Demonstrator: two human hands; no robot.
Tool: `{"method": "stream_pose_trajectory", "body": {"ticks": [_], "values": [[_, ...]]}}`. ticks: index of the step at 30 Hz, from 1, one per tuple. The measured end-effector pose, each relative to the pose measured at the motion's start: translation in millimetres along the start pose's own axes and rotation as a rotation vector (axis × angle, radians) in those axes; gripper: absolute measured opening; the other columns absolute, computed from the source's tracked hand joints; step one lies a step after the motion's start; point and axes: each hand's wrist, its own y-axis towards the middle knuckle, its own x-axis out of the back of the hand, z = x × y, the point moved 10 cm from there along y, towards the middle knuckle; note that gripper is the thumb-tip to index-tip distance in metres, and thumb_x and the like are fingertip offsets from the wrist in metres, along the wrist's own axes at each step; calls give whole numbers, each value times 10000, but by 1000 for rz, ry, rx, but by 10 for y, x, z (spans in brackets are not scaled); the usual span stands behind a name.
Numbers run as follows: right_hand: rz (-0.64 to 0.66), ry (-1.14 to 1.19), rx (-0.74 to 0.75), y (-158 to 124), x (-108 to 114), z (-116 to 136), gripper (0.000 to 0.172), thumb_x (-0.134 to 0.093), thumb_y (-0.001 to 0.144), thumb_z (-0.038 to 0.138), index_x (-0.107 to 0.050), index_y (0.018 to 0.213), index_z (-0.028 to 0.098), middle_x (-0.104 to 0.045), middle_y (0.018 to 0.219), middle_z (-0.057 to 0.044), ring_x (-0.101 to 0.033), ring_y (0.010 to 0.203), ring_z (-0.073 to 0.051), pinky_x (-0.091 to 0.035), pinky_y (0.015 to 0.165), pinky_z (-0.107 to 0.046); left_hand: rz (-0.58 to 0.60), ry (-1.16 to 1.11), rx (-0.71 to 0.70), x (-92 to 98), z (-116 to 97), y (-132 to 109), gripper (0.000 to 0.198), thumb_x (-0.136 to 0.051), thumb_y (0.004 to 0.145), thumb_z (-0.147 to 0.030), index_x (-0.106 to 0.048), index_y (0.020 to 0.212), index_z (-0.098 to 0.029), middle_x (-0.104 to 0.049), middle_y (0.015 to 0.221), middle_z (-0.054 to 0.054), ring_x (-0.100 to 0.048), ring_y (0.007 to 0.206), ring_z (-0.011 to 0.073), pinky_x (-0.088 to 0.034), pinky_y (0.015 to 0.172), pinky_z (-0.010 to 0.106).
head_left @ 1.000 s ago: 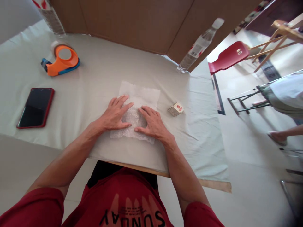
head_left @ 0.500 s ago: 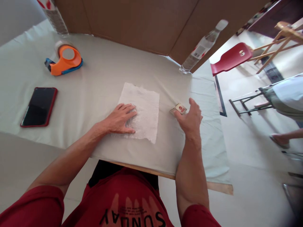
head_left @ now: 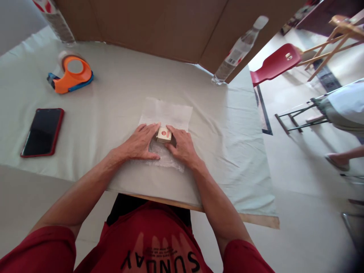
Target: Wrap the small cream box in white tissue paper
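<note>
A small cream-coloured box [head_left: 164,135] with a red mark on top sits over the middle of a sheet of bubble wrap [head_left: 169,111]. My right hand [head_left: 183,146] grips the box from its right side, with the thumb at the near edge and the fingers at the far edge. On the left, my left hand [head_left: 140,142] rests on the wrap, thumb and fingers apart, its fingertips close to the box. Whether those fingertips touch it I cannot tell. Both hands cover parts of the wrap's side edges.
An orange tape dispenser [head_left: 73,77] and a phone [head_left: 43,132] in a red case lie to the left. A brown cardboard panel [head_left: 153,30] stands at the back, between two water bottles, one at right [head_left: 239,51]. Beyond the cloth-covered table [head_left: 241,159] are a red chair [head_left: 277,64] and a seated person.
My right hand has moved left from beside the wrap and brought the small box onto it. My left hand has stayed on the wrap. The view has shifted slightly.
</note>
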Motion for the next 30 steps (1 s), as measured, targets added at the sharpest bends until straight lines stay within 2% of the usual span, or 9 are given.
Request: {"method": "stream_pose_trajectory", "body": {"ticks": [3,8,14,19,22,25,26,27,30], "values": [[85,-22,-22,-11,-136,-35,649,-580,846,276,-467,1480,195,-626,1393,-136,-566,1201,-341,-425,1027,-514,5,-9,-3,23,-11,6,1142,-772,710,-590,-187,1583,-142,-375,1593,221,-358,1475,369,-204,1227,514],[59,-21,-30,-36,-114,-68,654,-552,874,345,-439,1490,158,-595,1431,-146,-546,1237,-340,-409,1043,-505,-29,-24,21,114,-13,9,984,-694,794,-576,-270,1554,-117,-434,1549,230,-404,1440,369,-268,1199,522],[-5,-7,-40,-53,-104,-57,599,-517,908,371,-452,1472,182,-603,1426,-144,-559,1220,-336,-410,1034,-505,-44,-24,39,150,-8,8,923,-695,792,-502,-301,1546,-145,-479,1517,207,-439,1406,379,-302,1177,540],[-4,15,-39,-39,-117,-69,602,-535,898,360,-448,1468,188,-601,1411,-159,-565,1218,-335,-417,1033,-511,-54,-14,24,154,-13,5,863,-681,794,-465,-334,1531,-182,-492,1520,175,-457,1395,361,-317,1169,517],[-93,98,-29,-42,82,-73,568,-593,869,387,-498,1401,212,-630,1325,-147,-627,1085,-288,-466,986,-474,-77,-23,25,174,3,-3,845,-665,799,-461,-339,1529,-186,-514,1500,173,-478,1377,356,-332,1157,517],[-219,203,0,-94,431,-24,318,-624,871,406,-623,1132,224,-689,1046,-76,-641,856,-212,-508,857,-396,-93,-41,11,197,6,-10,794,-644,816,-476,-378,1508,-192,-524,1494,167,-497,1361,344,-349,1147,509],[-184,233,36,-107,477,40,245,-637,874,412,-635,1035,227,-686,938,-45,-630,804,-194,-506,815,-370,-96,-47,8,202,8,-11,772,-636,824,-480,-396,1498,-192,-527,1493,166,-501,1359,340,-353,1145,506],[-91,252,89,-119,454,135,230,-666,866,428,-635,974,228,-679,875,-24,-625,781,-183,-499,799,-355,-98,-52,7,207,13,-12,750,-626,832,-482,-413,1488,-188,-529,1493,166,-504,1358,338,-358,1144,504],[227,147,244,-235,201,435,329,-752,804,475,-642,985,222,-695,955,-43,-637,881,-212,-475,841,-377,-108,-68,30,217,48,-7,713,-604,845,-477,-445,1471,-174,-539,1485,169,-509,1355,339,-365,1144,509]]}}
